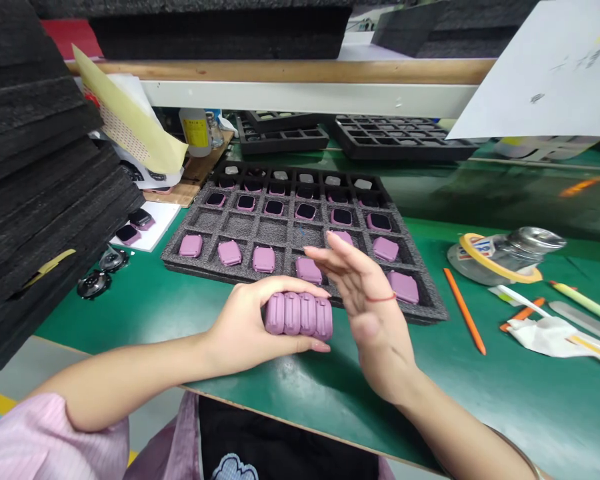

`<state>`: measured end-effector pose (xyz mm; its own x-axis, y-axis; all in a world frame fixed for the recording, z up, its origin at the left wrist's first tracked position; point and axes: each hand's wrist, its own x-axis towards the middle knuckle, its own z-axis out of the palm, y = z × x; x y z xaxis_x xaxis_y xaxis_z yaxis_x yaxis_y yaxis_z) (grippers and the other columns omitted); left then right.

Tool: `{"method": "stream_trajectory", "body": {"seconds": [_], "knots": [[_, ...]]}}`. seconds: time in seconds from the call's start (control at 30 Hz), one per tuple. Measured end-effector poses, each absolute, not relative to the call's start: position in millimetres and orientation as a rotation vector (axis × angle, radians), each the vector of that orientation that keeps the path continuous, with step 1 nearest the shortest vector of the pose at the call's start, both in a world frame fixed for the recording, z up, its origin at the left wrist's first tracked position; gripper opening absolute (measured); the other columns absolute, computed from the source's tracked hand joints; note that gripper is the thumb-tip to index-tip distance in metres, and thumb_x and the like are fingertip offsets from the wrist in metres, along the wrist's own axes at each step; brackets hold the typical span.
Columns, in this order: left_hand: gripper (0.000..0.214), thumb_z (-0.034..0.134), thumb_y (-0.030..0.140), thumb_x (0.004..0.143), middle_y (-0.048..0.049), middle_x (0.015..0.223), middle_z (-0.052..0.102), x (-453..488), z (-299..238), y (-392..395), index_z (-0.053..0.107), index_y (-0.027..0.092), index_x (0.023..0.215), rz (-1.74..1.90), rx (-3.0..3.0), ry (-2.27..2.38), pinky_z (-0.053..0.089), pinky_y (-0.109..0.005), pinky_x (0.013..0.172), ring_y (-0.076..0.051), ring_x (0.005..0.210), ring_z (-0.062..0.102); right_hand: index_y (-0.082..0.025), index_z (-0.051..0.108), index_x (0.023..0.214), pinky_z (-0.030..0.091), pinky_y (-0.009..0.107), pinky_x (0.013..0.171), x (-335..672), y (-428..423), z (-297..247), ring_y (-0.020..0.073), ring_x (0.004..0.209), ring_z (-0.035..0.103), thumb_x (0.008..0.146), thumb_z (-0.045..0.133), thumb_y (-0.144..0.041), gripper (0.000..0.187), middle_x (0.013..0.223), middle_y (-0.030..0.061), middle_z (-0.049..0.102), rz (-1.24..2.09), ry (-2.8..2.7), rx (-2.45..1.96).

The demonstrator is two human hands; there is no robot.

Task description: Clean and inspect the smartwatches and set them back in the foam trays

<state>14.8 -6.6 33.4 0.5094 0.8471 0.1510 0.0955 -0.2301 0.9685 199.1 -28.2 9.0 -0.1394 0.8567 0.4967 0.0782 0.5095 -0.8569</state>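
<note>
My left hand (247,327) grips a row of several purple smartwatch cases (300,316), pressed side by side between thumb and fingers just above the table's front part. To the right of that row, my right hand (375,327) is raised with its fingers stretched out and holds nothing that I can see. Behind both hands lies a black foam tray (271,230) divided into compartments. Its nearer pockets hold purple cases (264,259) with their plain side up, one partly behind my right fingers. Farther back, watches with dark screens (306,212) sit in a row.
Stacked black foam trays (35,167) rise at the left, beside two watches on white paper (160,223). On the right are a metal-topped glass bottle (500,257), an orange stick (465,311) and a crumpled tissue (545,335). A shelf edge (300,97) crosses above the tray.
</note>
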Motion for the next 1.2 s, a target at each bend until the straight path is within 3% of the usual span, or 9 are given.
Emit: {"method": "stream_trajectory", "body": {"seconds": [0.13, 0.23, 0.43, 0.5, 0.63, 0.8, 0.93, 1.1, 1.2], "knots": [[0.043, 0.09, 0.033, 0.072, -0.0049, 0.112, 0.079, 13.7, 30.0, -7.0, 0.073, 0.021, 0.109, 0.917, 1.763, 0.743, 0.053, -0.034, 0.099, -0.022, 0.106, 0.072, -0.03, 0.046, 0.148, 0.06, 0.046, 0.099, 200.5, -20.3, 1.5, 0.0268, 0.117, 0.071, 0.095, 0.045, -0.073, 0.068, 0.133, 0.0104, 0.068, 1.254, -1.351, -0.894], [0.038, 0.086, 0.035, 0.077, -0.0049, 0.112, 0.078, 13.7, 27.1, -6.4, 0.073, 0.022, 0.111, 0.938, 1.865, 0.713, 0.053, -0.036, 0.099, -0.023, 0.107, 0.071, -0.027, 0.05, 0.145, 0.06, 0.048, 0.099, 197.0, -21.0, 2.0, 0.03, 0.122, 0.069, 0.086, 0.057, -0.077, 0.078, 0.132, 0.0117, 0.07, 1.422, -1.407, -0.901], [0.031, 0.069, 0.04, 0.092, -0.0101, 0.129, 0.067, 12.0, 13.3, -4.2, 0.073, 0.027, 0.119, 0.949, 2.028, 0.535, 0.043, -0.044, 0.115, -0.027, 0.129, 0.058, -0.029, 0.043, 0.153, 0.054, 0.05, 0.11, 187.3, -34.8, 14.2, 0.0316, 0.133, 0.061, 0.064, 0.094, -0.046, 0.104, 0.154, 0.0116, 0.054, 1.09, -1.554, -1.032], [0.058, 0.078, 0.034, 0.083, -0.012, 0.146, 0.053, 11.7, 10.5, -4.7, 0.06, 0.029, 0.138, 0.96, 2.025, 0.542, 0.036, -0.048, 0.121, -0.031, 0.143, 0.044, -0.029, 0.04, 0.155, 0.049, 0.051, 0.115, 186.9, -37.3, 15.6, 0.0318, 0.136, 0.059, 0.065, 0.094, -0.038, 0.106, 0.158, 0.0106, 0.049, 0.908, -1.594, -1.057], [0.114, 0.096, 0.033, 0.06, -0.0143, 0.161, 0.036, 14.8, 18.2, -6.2, 0.034, 0.031, 0.155, 0.853, 1.667, 0.646, 0.033, -0.054, 0.121, -0.036, 0.149, 0.036, -0.034, 0.028, 0.16, 0.052, 0.051, 0.113, 188.5, -37.5, 14.2, 0.0279, 0.115, 0.072, 0.072, 0.091, -0.033, 0.108, 0.125, 0.0059, 0.074, 0.785, -1.636, -0.967], [0.05, 0.09, 0.032, 0.067, -0.0098, 0.111, 0.072, 21.3, 34.9, -4.7, 0.068, 0.017, 0.11, 0.612, 1.345, 0.624, 0.05, -0.05, 0.105, -0.031, 0.112, 0.067, -0.037, 0.032, 0.159, 0.057, 0.049, 0.108, 191.1, -33.8, 10.2, 0.0291, 0.115, 0.073, 0.077, 0.087, -0.037, 0.098, 0.153, 0.0084, 0.055, 0.639, -1.695, -0.898], [0.052, 0.093, 0.026, 0.063, -0.008, 0.108, 0.073, 21.6, 34.5, -4.9, 0.068, 0.017, 0.108, 0.624, 1.306, 0.657, 0.053, -0.043, 0.1, -0.027, 0.108, 0.069, -0.039, 0.029, 0.159, 0.059, 0.048, 0.106, 192.5, -30.7, 8.1, 0.0284, 0.114, 0.073, 0.079, 0.086, -0.039, 0.099, 0.162, 0.0093, 0.043, 0.625, -1.721, -0.863], [0.045, 0.082, 0.042, 0.081, -0.0112, 0.111, 0.074, 17.4, 29.2, -4.5, 0.066, 0.016, 0.113, 0.62, 1.115, 0.51, 0.053, -0.042, 0.101, -0.027, 0.111, 0.07, -0.036, 0.029, 0.16, 0.061, 0.046, 0.104, 196.3, -27.7, 10.6, 0.0287, 0.114, 0.074, 0.075, 0.089, -0.036, 0.104, 0.144, 0.0088, 0.064, 0.595, -1.766, -0.862], [0.043, 0.084, 0.031, 0.08, -0.0117, 0.117, 0.073, 15.8, 27.8, -4.5, 0.064, 0.016, 0.114, 0.592, 1.063, 0.483, 0.052, -0.042, 0.104, -0.026, 0.115, 0.069, -0.036, 0.028, 0.16, 0.06, 0.045, 0.105, 199.0, -26.9, 12.7, 0.0279, 0.115, 0.073, 0.075, 0.089, -0.036, 0.105, 0.137, 0.0074, 0.069, 0.64, -1.756, -0.839]]}}
